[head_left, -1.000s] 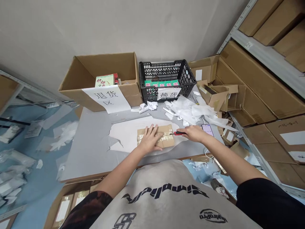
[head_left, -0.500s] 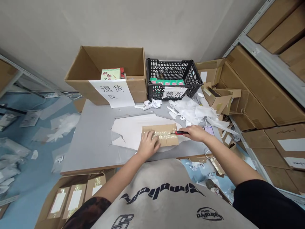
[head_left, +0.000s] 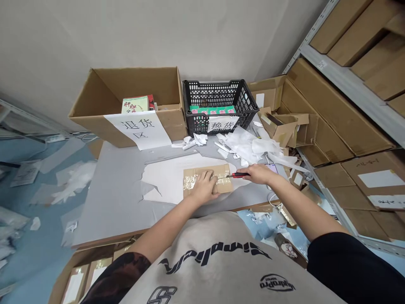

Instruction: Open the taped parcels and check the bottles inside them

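Observation:
A flat cardboard parcel (head_left: 225,183) wrapped in shiny clear tape lies on a white sheet (head_left: 167,177). My left hand (head_left: 204,187) presses down on the parcel's middle and hides part of it. My right hand (head_left: 257,174) grips a red-and-black utility knife (head_left: 238,175). The knife's blade points left and touches the taped top near the parcel's right end.
The grey table (head_left: 110,198) holds a cardboard box (head_left: 139,82) with a paper sign (head_left: 136,130), a black plastic crate (head_left: 218,90), crumpled white wrapping (head_left: 243,145) and a phone (head_left: 272,168). Stacked cartons fill the shelves (head_left: 344,76) on the right.
My left hand has shifted right across the parcel's top. The knife stays at the parcel's right end. The whole view has swung slightly.

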`<state>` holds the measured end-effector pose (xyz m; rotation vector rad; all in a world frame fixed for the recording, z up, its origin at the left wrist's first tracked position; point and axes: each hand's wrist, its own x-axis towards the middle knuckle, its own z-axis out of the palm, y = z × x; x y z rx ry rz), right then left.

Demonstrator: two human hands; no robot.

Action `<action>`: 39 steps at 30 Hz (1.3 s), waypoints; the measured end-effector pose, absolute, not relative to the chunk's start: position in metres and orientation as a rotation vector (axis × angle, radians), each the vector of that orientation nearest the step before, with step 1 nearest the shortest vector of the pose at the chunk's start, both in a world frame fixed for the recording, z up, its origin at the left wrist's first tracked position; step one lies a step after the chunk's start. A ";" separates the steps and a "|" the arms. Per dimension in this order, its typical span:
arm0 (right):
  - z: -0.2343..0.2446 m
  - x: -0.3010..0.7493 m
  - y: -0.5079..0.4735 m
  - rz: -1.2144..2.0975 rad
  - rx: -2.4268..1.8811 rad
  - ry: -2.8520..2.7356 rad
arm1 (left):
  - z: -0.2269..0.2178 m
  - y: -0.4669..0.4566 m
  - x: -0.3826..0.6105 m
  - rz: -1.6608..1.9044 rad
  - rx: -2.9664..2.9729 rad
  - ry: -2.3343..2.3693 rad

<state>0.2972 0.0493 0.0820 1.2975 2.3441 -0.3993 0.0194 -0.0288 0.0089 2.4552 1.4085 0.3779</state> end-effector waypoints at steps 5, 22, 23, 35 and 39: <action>0.088 0.301 0.052 -0.485 1.332 2.274 | 0.009 -0.020 0.020 0.279 2.438 1.422; 0.062 0.328 -0.011 -1.035 1.778 2.197 | 0.009 0.005 0.021 0.223 2.541 1.173; 0.060 0.327 -0.015 -1.087 1.792 2.193 | 0.009 0.004 0.022 0.221 2.546 1.176; 0.051 0.312 -0.029 -1.195 1.884 2.230 | 0.004 0.001 0.025 0.208 2.578 1.224; 0.051 0.310 -0.032 -1.155 1.902 2.218 | 0.003 0.000 0.024 0.214 2.582 1.226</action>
